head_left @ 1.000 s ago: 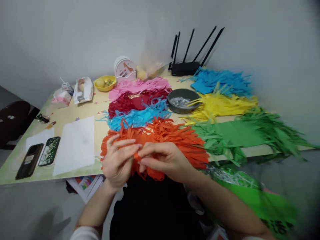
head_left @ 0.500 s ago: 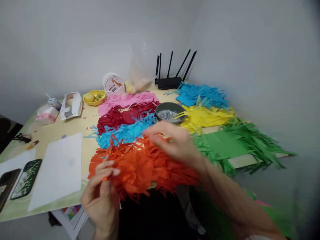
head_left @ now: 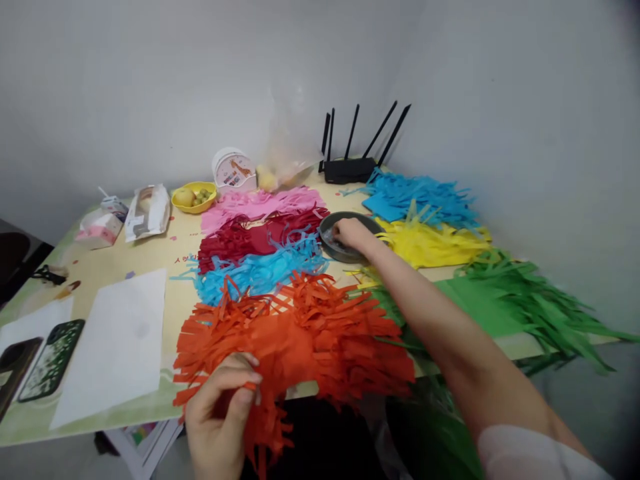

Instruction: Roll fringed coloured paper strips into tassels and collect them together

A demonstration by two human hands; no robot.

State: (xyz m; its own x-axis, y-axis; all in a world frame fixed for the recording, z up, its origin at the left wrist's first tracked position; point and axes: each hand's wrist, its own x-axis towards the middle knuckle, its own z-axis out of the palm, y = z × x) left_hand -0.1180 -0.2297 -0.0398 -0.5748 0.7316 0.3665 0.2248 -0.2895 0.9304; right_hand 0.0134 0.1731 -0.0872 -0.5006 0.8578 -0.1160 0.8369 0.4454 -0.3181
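Observation:
My left hand [head_left: 225,407] is at the table's front edge, thumb and fingers closed on a piece of orange fringed paper [head_left: 267,430] that hangs below it. Behind it, more orange fringed paper [head_left: 285,340] lies spread in a pile. My right hand [head_left: 353,233] reaches into a dark round bowl [head_left: 345,256] holding something clear and shiny; its fingertips are down inside and mostly hidden. Left of the bowl lie blue [head_left: 260,267], dark red [head_left: 250,240] and pink [head_left: 267,203] fringed paper. Yellow fringed paper [head_left: 435,243] is on its right.
Green fringed paper [head_left: 480,303] overhangs the table's right edge, and another blue heap [head_left: 420,200] sits near the black router [head_left: 350,171]. At left are white sheets [head_left: 115,340], phones [head_left: 53,360], a tissue pack [head_left: 99,228] and a yellow fruit bowl [head_left: 195,203].
My right hand has gone from above the orange paper to the bowl. My left hand has moved slightly right and down, now with a separate orange fringed piece hanging from it.

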